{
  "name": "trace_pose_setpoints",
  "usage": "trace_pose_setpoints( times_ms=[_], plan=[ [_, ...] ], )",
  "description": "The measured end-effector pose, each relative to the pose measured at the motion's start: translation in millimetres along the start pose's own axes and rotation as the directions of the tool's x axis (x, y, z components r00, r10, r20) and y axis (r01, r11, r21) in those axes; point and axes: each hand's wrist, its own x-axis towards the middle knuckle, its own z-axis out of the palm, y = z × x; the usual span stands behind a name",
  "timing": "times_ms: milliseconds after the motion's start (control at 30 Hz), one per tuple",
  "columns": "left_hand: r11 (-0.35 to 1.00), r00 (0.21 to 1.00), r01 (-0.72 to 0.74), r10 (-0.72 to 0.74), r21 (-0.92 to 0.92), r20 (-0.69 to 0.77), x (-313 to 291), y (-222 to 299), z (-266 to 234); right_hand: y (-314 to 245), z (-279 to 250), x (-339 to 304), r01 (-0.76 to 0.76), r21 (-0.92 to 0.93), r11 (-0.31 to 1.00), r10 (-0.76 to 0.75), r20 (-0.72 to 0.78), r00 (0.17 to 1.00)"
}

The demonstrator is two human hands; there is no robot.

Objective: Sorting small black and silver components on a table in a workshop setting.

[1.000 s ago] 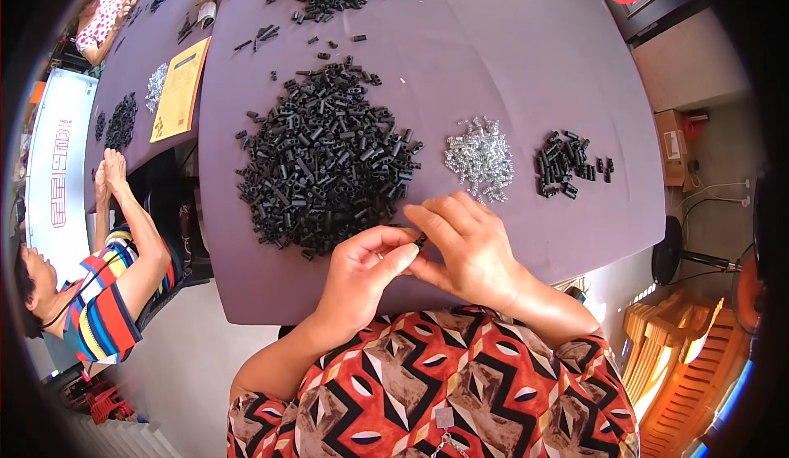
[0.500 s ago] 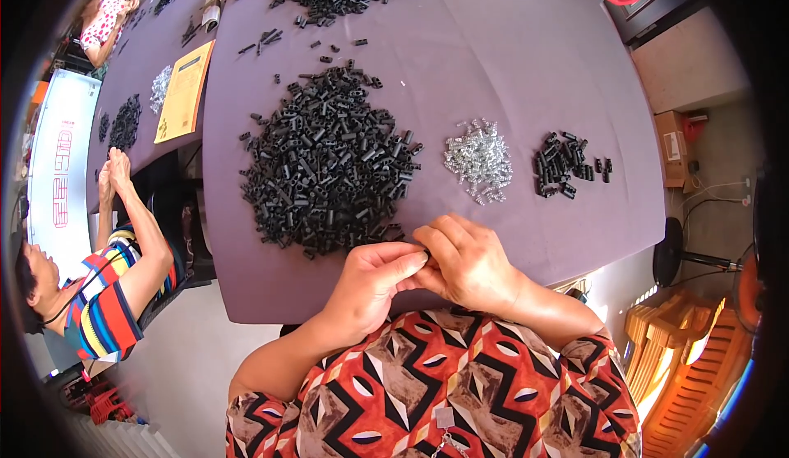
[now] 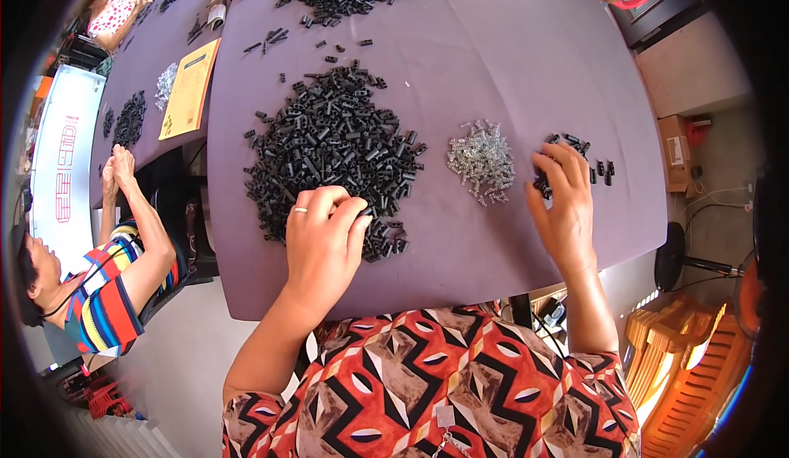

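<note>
A short black tube (image 3: 366, 211) sat at the fingertips of the left hand (image 3: 323, 232), whose thumb and forefinger had closed on it, as far as the view told. It was over the near right side of the large heap of black tubes (image 3: 333, 142), toward the table's front edge. A tip pinch like that could have let the tube slip back among its look-alikes, or brought a neighbor along.

The right hand (image 3: 567, 203) had its fingers curved and parted over the small group of black tubes (image 3: 581, 145), near the table's right edge; its palm side was hidden. A careless sweep there could have pushed pieces outward, with the loose pair (image 3: 604, 170) the most exposed to falling.

Between the hands lay the silvery spring-like pieces (image 3: 482, 162); a trailing thumb could have scattered them over the purple tablecloth (image 3: 460, 261).
</note>
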Motion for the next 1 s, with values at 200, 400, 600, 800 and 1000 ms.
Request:
trace_pose_setpoints(
  times_ms=[200,400,600,800,1000],
  plan=[
    [0.976,0.997,-0.053,0.04,0.209,0.064,4,-3,1,28,10,-7,-0.123,-0.024,0.992,0.125,0.066,0.99],
    [0.968,0.998,-0.038,0.025,0.247,0.057,5,-4,-2,15,9,-3,-0.108,0.048,0.993,0.109,-0.033,0.993],
    [0.999,0.999,-0.031,0.031,-0.044,0.014,7,11,-9,-32,20,0,0.162,0.226,0.961,-0.178,0.052,0.983],
    [0.317,0.812,0.573,-0.342,-0.755,0.473,-15,29,-11,-50,37,-9,0.188,0.195,0.963,-0.208,0.083,0.975],
    [0.127,0.749,0.647,-0.295,-0.752,0.594,-27,22,-1,-52,41,-12,0.194,0.263,0.945,-0.21,0.035,0.977]
  ],
)
